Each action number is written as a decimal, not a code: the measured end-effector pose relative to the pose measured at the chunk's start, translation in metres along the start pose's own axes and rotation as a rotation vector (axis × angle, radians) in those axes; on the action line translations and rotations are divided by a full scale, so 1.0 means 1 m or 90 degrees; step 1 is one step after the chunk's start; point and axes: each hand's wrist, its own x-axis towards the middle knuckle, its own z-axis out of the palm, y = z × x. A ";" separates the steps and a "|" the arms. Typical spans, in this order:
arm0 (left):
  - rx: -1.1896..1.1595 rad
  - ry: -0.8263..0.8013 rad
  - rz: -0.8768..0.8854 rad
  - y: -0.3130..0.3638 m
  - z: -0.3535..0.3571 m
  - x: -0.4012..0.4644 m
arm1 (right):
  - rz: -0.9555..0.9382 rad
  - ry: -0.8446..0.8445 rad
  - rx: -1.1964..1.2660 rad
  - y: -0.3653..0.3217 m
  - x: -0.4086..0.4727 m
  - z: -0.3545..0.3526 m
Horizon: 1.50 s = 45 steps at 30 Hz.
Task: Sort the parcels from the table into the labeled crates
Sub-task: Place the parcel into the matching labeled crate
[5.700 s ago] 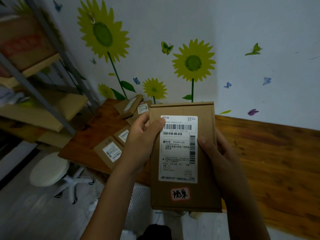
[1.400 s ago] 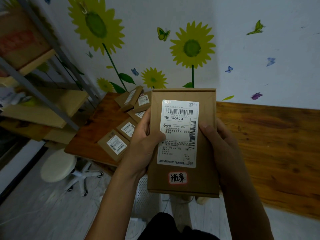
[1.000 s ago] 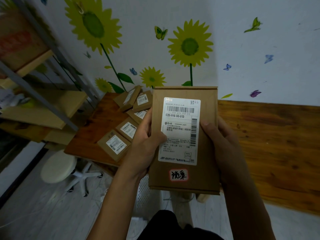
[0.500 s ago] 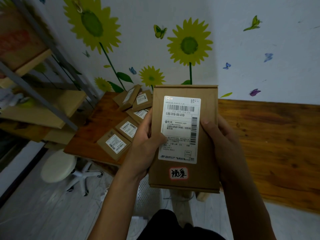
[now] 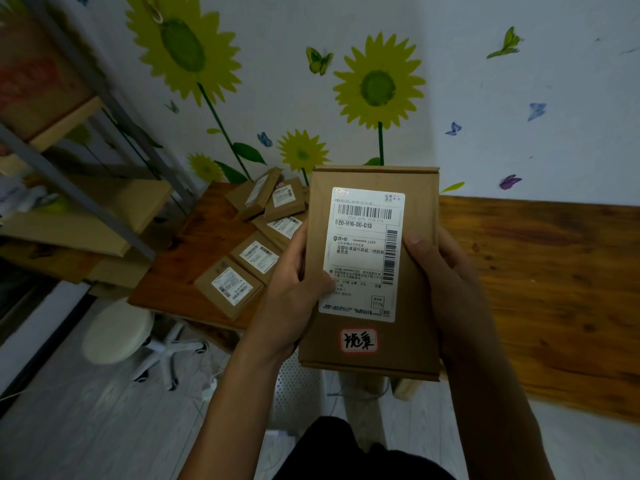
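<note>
Flat brown cardboard parcel [image 5: 370, 271] with a white printed shipping label [image 5: 363, 254] and a small red-bordered handwritten sticker [image 5: 358, 340] is held upright in the air, label facing the camera, above the near edge of the wooden table [image 5: 540, 289]. The left hand [image 5: 294, 289] grips its left edge, thumb curled onto the label's lower left corner, fingers hidden behind. The right hand [image 5: 446, 285] grips the right edge, thumb lying on the face just beside the label. The box looks stiff, light and flat-sided, with plain card that should not slip; I judge that holding it by the two long edges, as now, suits it, and one hand across its width would probably do for carrying. Behind it, five or so smaller brown cardboard parcels [image 5: 256, 244] with white labels lie in a loose cluster at the table's far left corner. Further left stand a metal-framed shelf unit [image 5: 86, 209] and a white round stool [image 5: 117, 330]. No crate is in view.
</note>
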 end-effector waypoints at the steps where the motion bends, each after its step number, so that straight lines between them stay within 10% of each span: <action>1: -0.002 -0.003 0.000 0.000 0.000 0.000 | -0.002 0.000 0.000 0.000 0.000 0.000; 31: -0.034 -0.038 -0.024 0.006 0.005 -0.017 | 0.005 0.037 0.021 0.002 -0.001 -0.001; 45: 0.025 0.192 -0.092 0.012 0.009 -0.006 | 0.031 -0.014 -0.008 0.010 -0.002 0.001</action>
